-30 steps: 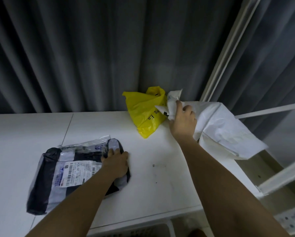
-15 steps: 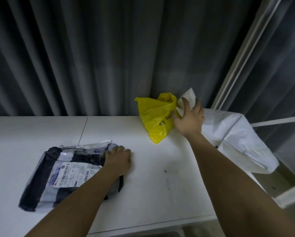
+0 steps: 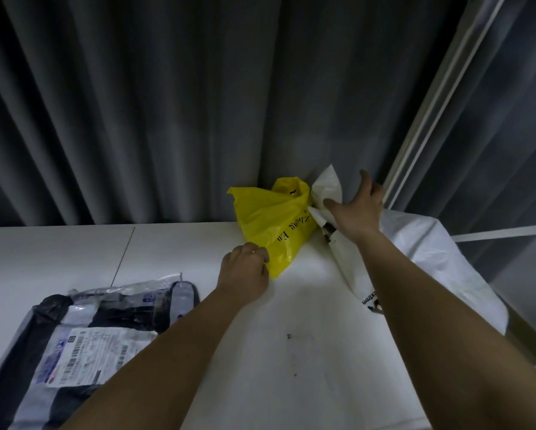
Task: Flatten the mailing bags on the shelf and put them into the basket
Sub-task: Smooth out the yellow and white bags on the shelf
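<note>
A crumpled yellow mailing bag (image 3: 274, 218) with black lettering stands at the back of the white shelf (image 3: 307, 336). My left hand (image 3: 245, 268) pinches its lower left edge with curled fingers. My right hand (image 3: 355, 212) lies spread, fingers straight, on the upper end of a white mailing bag (image 3: 425, 259) that hangs over the shelf's right edge. A black and white mailing bag (image 3: 105, 330) with a shipping label lies flat at the front left. No basket is in view.
Dark grey curtains (image 3: 167, 103) hang behind the shelf. A white upright post (image 3: 431, 103) and a white crossbar (image 3: 502, 232) of the frame stand at the right.
My left hand left the black and white bag and moved right to the yellow bag, taking its edge. My right hand shifted farther back onto the white bag with spread fingers.
</note>
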The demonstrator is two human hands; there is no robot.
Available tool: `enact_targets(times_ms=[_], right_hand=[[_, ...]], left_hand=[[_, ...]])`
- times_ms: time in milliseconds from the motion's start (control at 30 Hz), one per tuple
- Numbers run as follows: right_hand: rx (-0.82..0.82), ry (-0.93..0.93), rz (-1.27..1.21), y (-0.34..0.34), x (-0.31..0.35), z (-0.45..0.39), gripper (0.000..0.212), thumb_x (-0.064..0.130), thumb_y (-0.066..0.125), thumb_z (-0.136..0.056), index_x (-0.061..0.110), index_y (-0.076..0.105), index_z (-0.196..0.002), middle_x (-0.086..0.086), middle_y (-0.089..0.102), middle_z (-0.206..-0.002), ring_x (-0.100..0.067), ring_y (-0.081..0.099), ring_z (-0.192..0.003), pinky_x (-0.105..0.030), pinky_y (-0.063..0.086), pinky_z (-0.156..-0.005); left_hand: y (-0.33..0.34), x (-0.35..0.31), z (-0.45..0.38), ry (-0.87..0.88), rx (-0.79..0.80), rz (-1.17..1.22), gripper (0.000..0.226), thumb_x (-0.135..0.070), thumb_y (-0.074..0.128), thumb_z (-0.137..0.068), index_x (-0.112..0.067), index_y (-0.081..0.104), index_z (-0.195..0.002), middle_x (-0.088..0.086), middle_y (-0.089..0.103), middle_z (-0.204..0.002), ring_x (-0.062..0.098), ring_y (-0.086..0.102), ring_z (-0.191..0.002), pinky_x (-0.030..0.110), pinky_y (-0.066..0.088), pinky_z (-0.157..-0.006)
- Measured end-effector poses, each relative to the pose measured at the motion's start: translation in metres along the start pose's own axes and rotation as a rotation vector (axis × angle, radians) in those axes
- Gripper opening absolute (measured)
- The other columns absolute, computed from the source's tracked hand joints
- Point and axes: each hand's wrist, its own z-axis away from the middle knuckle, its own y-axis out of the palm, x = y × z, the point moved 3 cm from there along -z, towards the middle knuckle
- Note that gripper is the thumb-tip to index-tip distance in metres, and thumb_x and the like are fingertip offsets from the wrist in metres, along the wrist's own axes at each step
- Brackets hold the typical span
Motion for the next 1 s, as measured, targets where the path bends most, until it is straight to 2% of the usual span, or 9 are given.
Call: enact_targets(times_ms=[200, 300, 433, 600, 667, 700, 767, 900, 1000], right_hand=[[0.081, -0.066, -0.005, 0.007, 0.014, -0.004, 0.076, 0.034, 0.068, -0.082, 0.022, 0.03, -0.146, -0.012, 0.023, -0.15, -0.035, 0.025, -0.137, -0.041, 0.026, -0.109], [0.037, -0.274, 0.059, 0.012, 0.036, 0.003, 0.062, 0.037, 0.058, -0.079, 0.019, 0.046, -0.137, -0.011, 0.035, -0.143, -0.034, 0.032, -0.131, -0.042, 0.028, -0.108], [0.009, -0.54, 0.12, 0.03, 0.052, 0.026, 0.043, 0.025, 0.055, -0.078, 0.017, 0.061, -0.119, -0.01, 0.046, -0.134, -0.033, 0.037, -0.126, -0.04, 0.028, -0.1], [-0.025, -0.88, 0.212, 0.059, 0.046, 0.053, 0.032, 0.017, 0.043, -0.073, 0.005, 0.068, -0.089, -0.017, 0.061, -0.093, -0.035, 0.056, -0.083, -0.034, 0.044, -0.073], [0.034, -0.886, 0.333, 0.075, 0.034, 0.063, 0.029, 0.013, 0.041, -0.07, 0.008, 0.068, -0.08, -0.012, 0.06, -0.079, -0.029, 0.058, -0.066, -0.026, 0.041, -0.054], [0.071, -0.858, 0.382, 0.084, 0.026, 0.068, 0.03, 0.012, 0.04, -0.068, 0.01, 0.068, -0.077, -0.011, 0.06, -0.075, -0.027, 0.057, -0.062, -0.024, 0.036, -0.049], [0.174, -0.775, 0.393, 0.102, 0.005, 0.077, 0.034, 0.013, 0.035, -0.069, 0.008, 0.068, -0.078, -0.013, 0.06, -0.076, -0.031, 0.058, -0.061, -0.026, 0.04, -0.046], [0.323, -0.571, 0.348, 0.12, -0.022, 0.08, 0.043, 0.018, 0.033, -0.076, 0.001, 0.067, -0.095, -0.023, 0.062, -0.099, -0.04, 0.06, -0.081, -0.039, 0.052, -0.056], [0.362, -0.516, 0.369, 0.12, -0.026, 0.076, 0.041, 0.013, 0.041, -0.071, -0.001, 0.067, -0.099, -0.025, 0.062, -0.103, -0.043, 0.06, -0.085, -0.042, 0.055, -0.06]], left_hand=[[-0.005, -0.016, -0.029, -0.098, -0.114, 0.112, 0.036, -0.014, 0.049, -0.091, -0.017, 0.054, -0.127, 0.007, 0.048, -0.134, 0.029, 0.044, -0.122, 0.033, 0.039, -0.096], [-0.002, -0.009, -0.041, -0.199, -0.107, 0.21, 0.046, -0.016, 0.049, -0.093, -0.018, 0.042, -0.138, 0.01, 0.032, -0.146, 0.035, 0.037, -0.127, 0.039, 0.037, -0.101], [0.018, 0.018, -0.051, -0.385, -0.037, 0.41, 0.072, -0.032, 0.055, -0.094, -0.02, 0.014, -0.152, 0.017, 0.013, -0.155, 0.042, 0.032, -0.133, 0.048, 0.035, -0.105], [0.036, 0.04, -0.064, -0.524, -0.01, 0.691, 0.098, -0.04, 0.066, -0.087, -0.01, 0.0, -0.152, 0.02, 0.025, -0.153, 0.039, 0.034, -0.136, 0.05, 0.035, -0.108], [0.044, 0.042, -0.069, -0.518, 0.009, 0.674, 0.101, -0.038, 0.07, -0.084, -0.009, 0.001, -0.152, 0.019, 0.034, -0.149, 0.039, 0.04, -0.132, 0.049, 0.038, -0.105], [0.051, 0.045, -0.07, -0.526, 0.02, 0.671, 0.101, -0.037, 0.071, -0.082, -0.008, 0.003, -0.152, 0.02, 0.04, -0.145, 0.039, 0.044, -0.128, 0.05, 0.04, -0.102], [0.064, 0.049, -0.073, -0.55, 0.016, 0.704, 0.102, -0.038, 0.074, -0.075, -0.007, 0.01, -0.148, 0.021, 0.049, -0.136, 0.04, 0.05, -0.121, 0.052, 0.044, -0.098], [0.071, 0.053, -0.077, -0.568, -0.062, 0.812, 0.08, -0.032, 0.067, -0.072, -0.004, 0.031, -0.138, 0.009, 0.055, -0.104, 0.03, 0.057, -0.101, 0.033, 0.046, -0.086], [0.063, 0.05, -0.076, -0.555, -0.122, 0.712, 0.015, -0.013, 0.06, -0.086, -0.004, 0.058, -0.098, 0.003, 0.054, -0.085, 0.022, 0.051, -0.086, 0.025, 0.039, -0.068]])
